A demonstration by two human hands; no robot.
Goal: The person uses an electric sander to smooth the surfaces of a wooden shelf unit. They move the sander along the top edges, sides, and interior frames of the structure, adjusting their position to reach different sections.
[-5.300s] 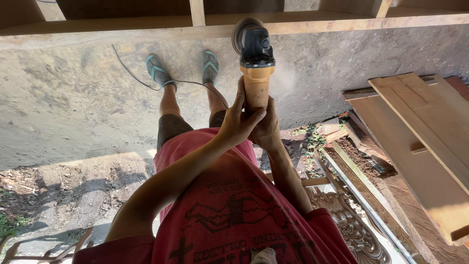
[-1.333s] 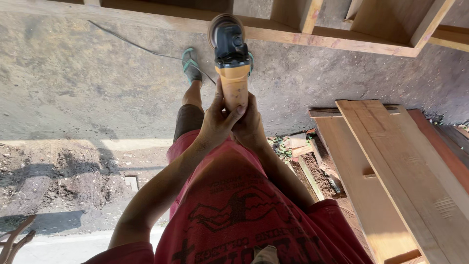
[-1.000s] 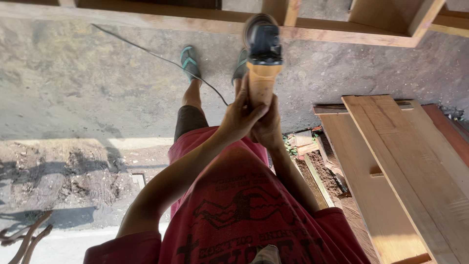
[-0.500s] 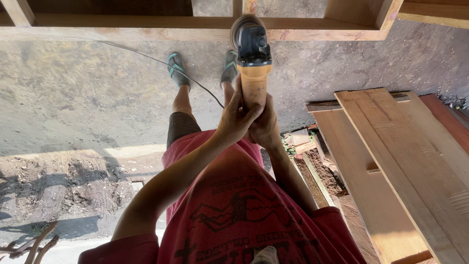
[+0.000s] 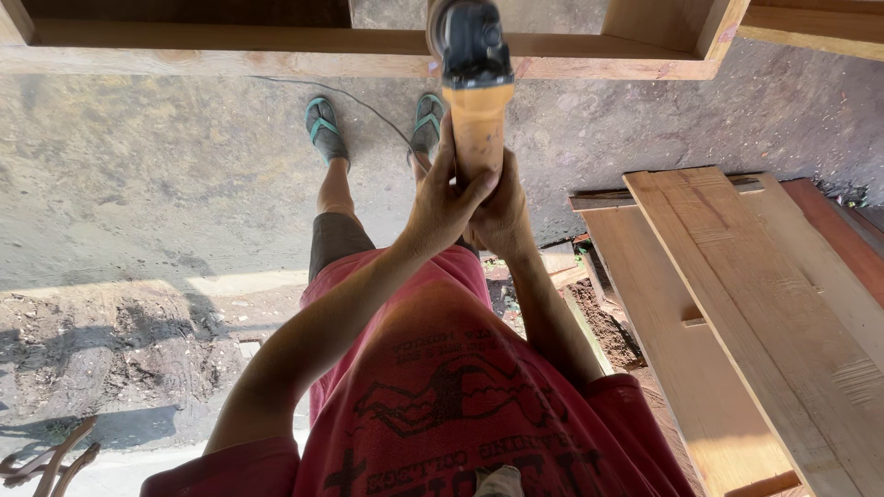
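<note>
Both my hands hold an angle grinder with a yellow body and a black head, stretched out in front of me. My left hand wraps the yellow body from the left, and my right hand clasps it from the right, touching the left hand. The grinder's black head lies against the edge of a pale wooden frame that crosses the top of the view. Its disc is hidden behind the head. A thin power cord runs over the concrete by my sandalled feet.
Several long pale planks are stacked at the right, with a reddish board beside them. Rough concrete floor spreads to the left, with dirt and rubble nearer. Bent rusty rods lie at the bottom left.
The grinder swung right along the frame and then back a little, and its head now overlaps the beam's edge. Both hands kept their grip throughout.
</note>
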